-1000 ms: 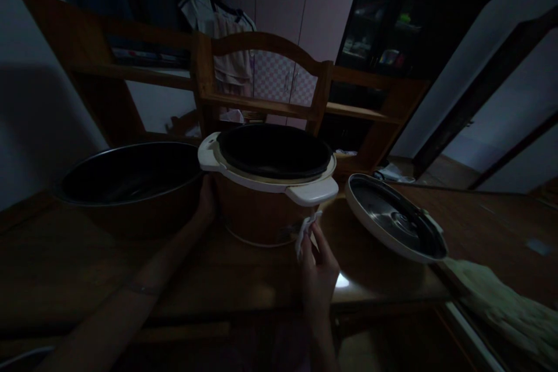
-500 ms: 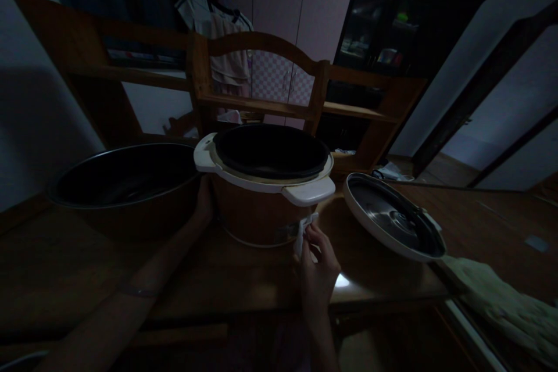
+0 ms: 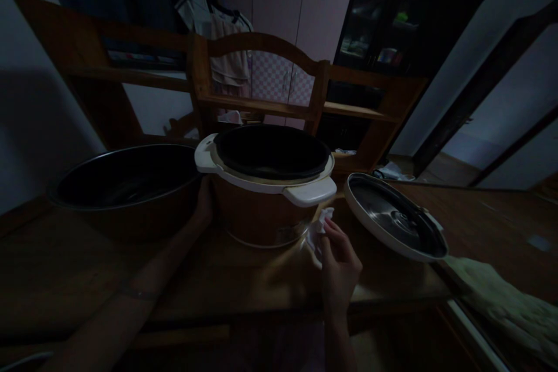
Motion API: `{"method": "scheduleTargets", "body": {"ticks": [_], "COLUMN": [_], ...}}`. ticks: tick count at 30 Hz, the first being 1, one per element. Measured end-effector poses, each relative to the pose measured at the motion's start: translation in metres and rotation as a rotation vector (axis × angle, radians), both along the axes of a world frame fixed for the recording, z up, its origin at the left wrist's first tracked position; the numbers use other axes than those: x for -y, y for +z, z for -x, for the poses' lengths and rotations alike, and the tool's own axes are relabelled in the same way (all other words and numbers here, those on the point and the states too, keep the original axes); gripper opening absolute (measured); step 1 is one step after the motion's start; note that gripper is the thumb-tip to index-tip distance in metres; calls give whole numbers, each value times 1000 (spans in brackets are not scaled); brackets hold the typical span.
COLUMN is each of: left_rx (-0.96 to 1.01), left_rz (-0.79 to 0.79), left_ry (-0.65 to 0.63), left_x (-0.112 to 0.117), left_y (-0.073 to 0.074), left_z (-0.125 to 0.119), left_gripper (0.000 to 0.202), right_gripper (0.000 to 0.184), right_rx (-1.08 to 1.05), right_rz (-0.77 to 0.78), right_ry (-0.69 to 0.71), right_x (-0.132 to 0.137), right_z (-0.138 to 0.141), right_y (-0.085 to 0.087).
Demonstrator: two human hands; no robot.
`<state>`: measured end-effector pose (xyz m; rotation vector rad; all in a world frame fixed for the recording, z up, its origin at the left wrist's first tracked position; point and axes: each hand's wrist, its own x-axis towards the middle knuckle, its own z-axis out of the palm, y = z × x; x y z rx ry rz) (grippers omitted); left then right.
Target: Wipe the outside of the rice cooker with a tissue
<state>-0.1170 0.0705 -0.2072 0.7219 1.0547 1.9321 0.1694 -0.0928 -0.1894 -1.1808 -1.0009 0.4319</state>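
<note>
A cooker [image 3: 253,215] with a brown body, white rim and white side handles stands on the wooden desk [image 3: 244,279]. Its round opening is dark inside. My left hand [image 3: 204,200] lies along the cooker's left side, under the handle, its fingers mostly hidden. A crumpled white tissue or thin cloth [image 3: 321,226] is pinched in my right hand [image 3: 340,258], just off the cooker's lower right side. To the left sits a wide dark pot [image 3: 126,215]. The round cooker lid [image 3: 394,218] lies on the right with its metal inner face up.
A wooden shelf frame [image 3: 261,42] rises along the desk's back edge, behind the cooker. Pale green cloth [image 3: 497,296] lies at the right, past the desk's edge. Hung clothes [image 3: 229,49], pink cupboard doors [image 3: 279,6] and a dark glass cabinet [image 3: 375,29] stand beyond.
My right hand has moved right with the white tissue or cloth, away from the cooker's lower front. My left hand, the pot and the lid have stayed in place.
</note>
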Motion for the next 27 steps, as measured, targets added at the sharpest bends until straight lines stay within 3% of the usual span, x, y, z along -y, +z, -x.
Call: {"method": "scheduleTargets", "body": {"ticks": [6, 14, 27], "left_rx": [25, -12, -10], "left_rz": [-19, -29, -14], "left_ry": [-37, -48, -30], "left_x": [2, -2, 0], "left_y": [3, -5, -2], "left_z": [-2, 2, 0], "left_gripper": [34, 35, 36], "right_gripper": [16, 28, 21], "right_rx": [135, 67, 156], "right_rz": [-58, 9, -18], "right_ry": [32, 54, 25], "right_x": [-4, -5, -3], "right_z": [12, 22, 20], "right_y": [8, 9, 3]}}
